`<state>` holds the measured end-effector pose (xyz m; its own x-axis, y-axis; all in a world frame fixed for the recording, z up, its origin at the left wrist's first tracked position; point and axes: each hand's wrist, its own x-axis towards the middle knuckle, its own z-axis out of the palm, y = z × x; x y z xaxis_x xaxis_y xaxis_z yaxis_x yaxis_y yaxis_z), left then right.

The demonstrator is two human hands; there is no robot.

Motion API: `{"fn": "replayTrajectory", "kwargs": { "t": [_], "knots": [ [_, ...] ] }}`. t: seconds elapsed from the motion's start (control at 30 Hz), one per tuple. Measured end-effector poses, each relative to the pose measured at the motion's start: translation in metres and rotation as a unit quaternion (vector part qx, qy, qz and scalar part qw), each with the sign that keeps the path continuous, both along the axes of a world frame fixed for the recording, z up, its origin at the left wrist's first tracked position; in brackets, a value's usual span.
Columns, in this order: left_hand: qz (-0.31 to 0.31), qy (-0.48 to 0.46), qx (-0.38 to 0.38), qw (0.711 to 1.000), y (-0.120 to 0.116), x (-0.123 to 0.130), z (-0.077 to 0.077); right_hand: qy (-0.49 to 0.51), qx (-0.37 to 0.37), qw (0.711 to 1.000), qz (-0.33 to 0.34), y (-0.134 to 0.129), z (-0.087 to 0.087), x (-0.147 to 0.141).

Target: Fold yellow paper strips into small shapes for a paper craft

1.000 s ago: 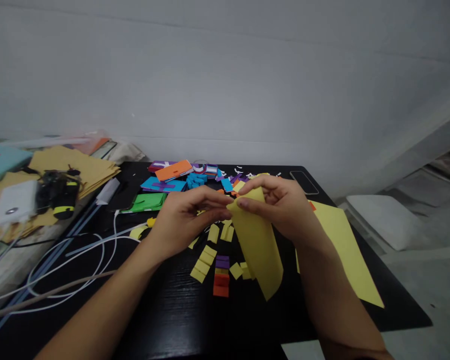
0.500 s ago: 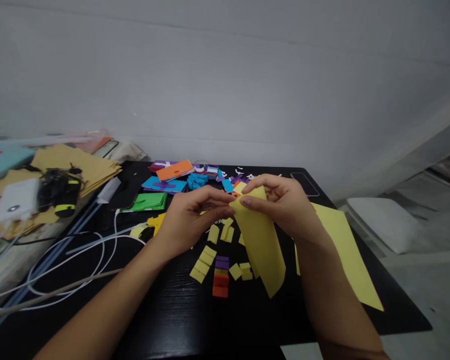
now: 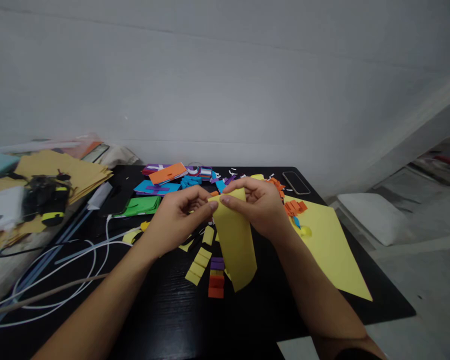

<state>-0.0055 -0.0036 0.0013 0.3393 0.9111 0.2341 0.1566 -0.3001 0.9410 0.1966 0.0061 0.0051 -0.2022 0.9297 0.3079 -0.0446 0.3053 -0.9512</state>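
A strip of yellow paper [image 3: 235, 245] hangs down at a tilt over the black table. My right hand [image 3: 260, 205] pinches its upper edge between thumb and fingers. At its upper left corner, my left hand [image 3: 183, 212] is closed with thumb and fingertips on the paper. Below lie folded yellow paper pieces [image 3: 198, 265] and a small stack of purple and orange folded paper [image 3: 216, 280]. To the right, a large yellow sheet [image 3: 333, 250] lies flat, with orange folded paper [image 3: 294, 206] on its upper part.
Green paper [image 3: 142, 205], blue paper [image 3: 157, 188] and an orange packet [image 3: 168, 173] lie at the back left. A phone [image 3: 296, 183] rests at the back right. White cables [image 3: 93, 260], brown envelopes [image 3: 60, 170] and a white box [image 3: 3, 207] crowd the left side.
Both hands have shifted left with the yellow strip, and my left thumb has come onto its corner. Orange folded pieces on the right sheet have come into view from behind my right hand.
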Motion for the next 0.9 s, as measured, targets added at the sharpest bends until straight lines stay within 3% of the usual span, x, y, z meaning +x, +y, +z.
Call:
{"fn": "replayTrajectory", "kwargs": {
  "t": [0.17,0.37,0.63,0.9],
  "knots": [
    [0.032,0.055,0.051,0.997,0.001,-0.009,0.005,0.029,-0.048,0.998,-0.014,0.004,0.001,0.003],
    [0.055,0.102,0.091,0.989,0.003,-0.015,0.010,0.027,-0.030,0.998,-0.052,0.010,-0.003,0.006],
    [0.070,0.065,0.069,0.993,0.005,-0.019,0.010,-0.004,-0.055,0.998,0.024,0.014,-0.004,0.005],
    [0.053,0.090,0.008,0.994,0.010,-0.028,0.014,-0.034,-0.040,0.999,-0.005,0.016,-0.013,0.003]
  ]
}}
